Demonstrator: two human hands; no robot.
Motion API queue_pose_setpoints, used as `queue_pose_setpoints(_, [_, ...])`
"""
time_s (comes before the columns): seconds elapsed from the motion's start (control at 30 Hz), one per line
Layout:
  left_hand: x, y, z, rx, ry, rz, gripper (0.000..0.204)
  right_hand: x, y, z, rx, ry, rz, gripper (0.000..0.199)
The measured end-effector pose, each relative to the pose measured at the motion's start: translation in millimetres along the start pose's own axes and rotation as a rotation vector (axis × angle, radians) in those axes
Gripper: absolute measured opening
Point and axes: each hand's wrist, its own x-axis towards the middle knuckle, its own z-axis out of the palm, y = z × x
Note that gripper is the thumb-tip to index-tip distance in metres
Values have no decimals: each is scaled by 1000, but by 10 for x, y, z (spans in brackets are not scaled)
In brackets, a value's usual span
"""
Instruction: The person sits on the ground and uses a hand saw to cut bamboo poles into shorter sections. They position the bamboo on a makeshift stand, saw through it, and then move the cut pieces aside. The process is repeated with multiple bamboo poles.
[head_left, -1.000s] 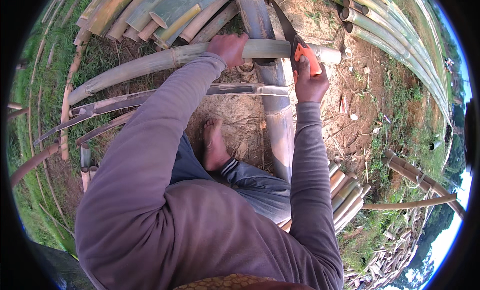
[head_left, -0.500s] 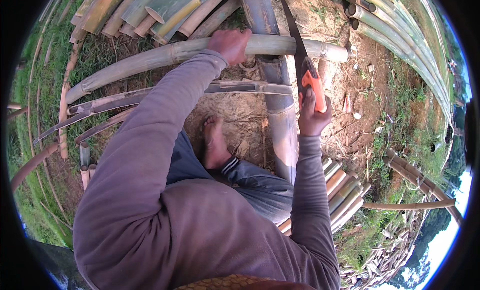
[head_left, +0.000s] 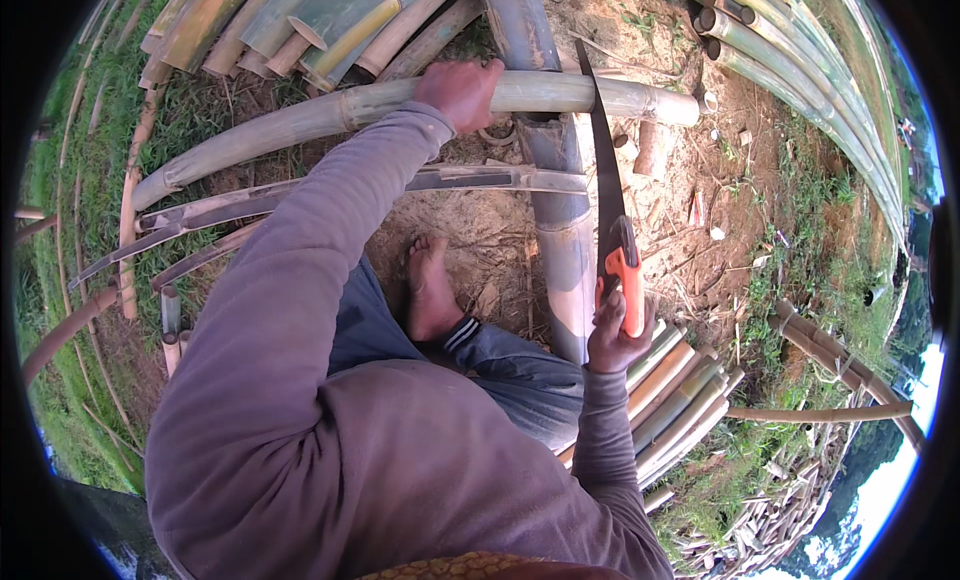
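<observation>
My left hand (head_left: 460, 93) is wrapped over a long green bamboo pole (head_left: 280, 127), which lies crosswise on a thicker bamboo support (head_left: 562, 230). Closed round the orange handle of a handsaw (head_left: 627, 277) is my right hand (head_left: 618, 332), low and near my body. The saw's dark blade crosses the pole just right of the support, its tip reaching a little past the pole's far side. Beyond the blade, the pole's right end sticks out over the dirt.
Split bamboo strips (head_left: 480, 177) rest across the support, nearer me. Cut bamboo lengths are heaped at the far left (head_left: 330, 30), far right (head_left: 780, 55) and beside my right forearm (head_left: 680, 395). My bare foot (head_left: 432, 290) is on the ground left of the support.
My right hand has pulled the saw back toward my body, so less blade extends past the pole. My left hand keeps its hold on the pole.
</observation>
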Motion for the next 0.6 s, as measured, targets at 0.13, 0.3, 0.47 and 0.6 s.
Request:
queue_pose_setpoints(0.13, [51,63,67,-8,62,27,59,1848,-195,1015,-260,-49,-51,46])
queue_pose_setpoints(0.3, [88,-11,-89,10,58,-10,58,1041,22,583,-170,28,-114,41])
queue_pose_setpoints(0.47, [0,30,-1,4,18,-9,56,-471,12,-268,2,45,-81,32])
queue_pose_setpoints(0.6, [14,49,43,-12,21,5,58,578,292,256,-136,-8,-138,32])
